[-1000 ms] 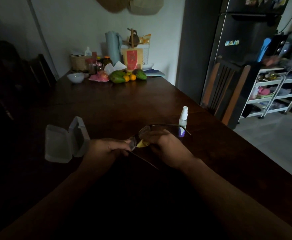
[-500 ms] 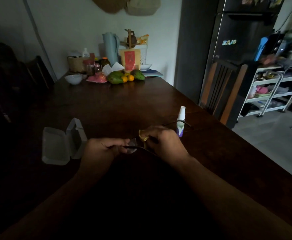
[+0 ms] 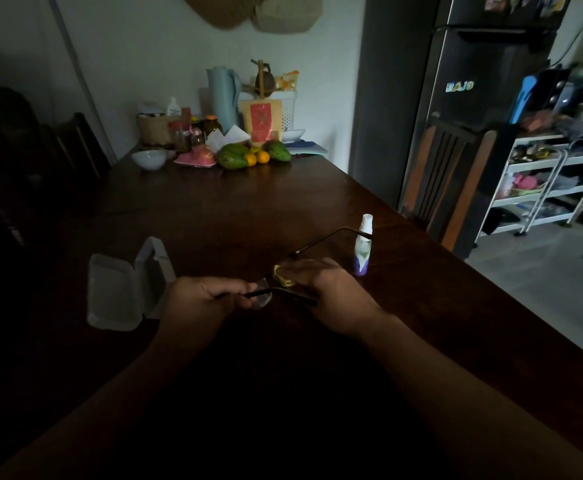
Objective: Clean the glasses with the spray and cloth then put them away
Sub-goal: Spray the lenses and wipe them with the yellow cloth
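Thin dark-framed glasses (image 3: pixel 266 297) hang just above the dark wooden table (image 3: pixel 248 216) between both hands. My left hand (image 3: pixel 200 299) grips the frame at its left lens. My right hand (image 3: pixel 331 292) pinches a small yellow cloth (image 3: pixel 283 276) round the right lens, which is hidden by the cloth and fingers. One temple arm (image 3: pixel 324 239) sticks out toward the far right. A small white spray bottle (image 3: pixel 363 245) with a purple base stands upright just right of my right hand. The open pale glasses case (image 3: pixel 117 292) lies to the left of my left hand.
At the table's far end are a white bowl (image 3: pixel 149 158), green and orange fruit (image 3: pixel 245 156), jars, a blue jug (image 3: pixel 221 95) and a white basket. A wooden chair (image 3: pixel 446 181) stands at the right edge, beside a dark fridge (image 3: pixel 484 81) and white shelf cart (image 3: pixel 542 181).
The glasses have turned: the far temple arm has swung up and to the right toward the spray bottle. My right hand has shifted the cloth along the right lens. The left hand keeps its grip.
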Demonstrator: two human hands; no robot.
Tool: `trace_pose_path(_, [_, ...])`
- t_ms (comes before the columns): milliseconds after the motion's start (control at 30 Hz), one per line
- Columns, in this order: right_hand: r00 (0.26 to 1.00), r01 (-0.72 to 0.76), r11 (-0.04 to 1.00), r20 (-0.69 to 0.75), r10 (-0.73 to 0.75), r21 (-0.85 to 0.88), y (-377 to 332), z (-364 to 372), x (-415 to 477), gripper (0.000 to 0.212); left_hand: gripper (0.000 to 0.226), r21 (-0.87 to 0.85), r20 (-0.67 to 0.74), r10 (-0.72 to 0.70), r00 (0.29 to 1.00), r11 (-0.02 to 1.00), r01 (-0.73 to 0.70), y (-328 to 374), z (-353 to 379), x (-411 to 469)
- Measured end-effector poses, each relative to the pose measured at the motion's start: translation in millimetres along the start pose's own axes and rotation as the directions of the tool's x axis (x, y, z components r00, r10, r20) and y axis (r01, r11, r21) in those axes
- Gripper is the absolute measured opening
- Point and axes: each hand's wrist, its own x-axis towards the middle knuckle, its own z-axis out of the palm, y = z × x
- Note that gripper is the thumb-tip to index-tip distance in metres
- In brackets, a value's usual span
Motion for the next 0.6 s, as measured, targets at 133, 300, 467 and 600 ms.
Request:
trace_pose_path(133, [0.994, -0.11, 0.993, -0.015, 0.11, -0.05, 1.4, -1.5, -0.3, 0.043, 0.05, 0.039, 0.021, -0.018, 1.0, 0.999, 0.017, 0.1, -1.0, -0.8])
trace_pose_path(300, [0.985, -0.152, 0.985, 0.071, 0.158, -0.084, -5.3, -4.1, -1.7, 0.057, 0.04, 0.06, 0.162, -0.089, 0.983, 0.995, 0.08, 4.4, -1.7, 2.5])
trace_pose_path(467, [0.987, -0.145, 0.981, 0.054, 0.153, -0.132, -1.3, -3.6, -2.5, 0.05, 0.044, 0.067, 0.137, -0.123, 0.983, 0.991, 0.115, 2.1, -0.5, 1.7])
trace_pose_path(600, [0.978, -0.202, 0.963, 0.009, 0.207, -0.18, 2.1, 0.6, -0.9, 0.046, 0.052, 0.12, 0.053, -0.063, 0.997, 0.991, 0.056, 11.4, 3.0, -3.7])
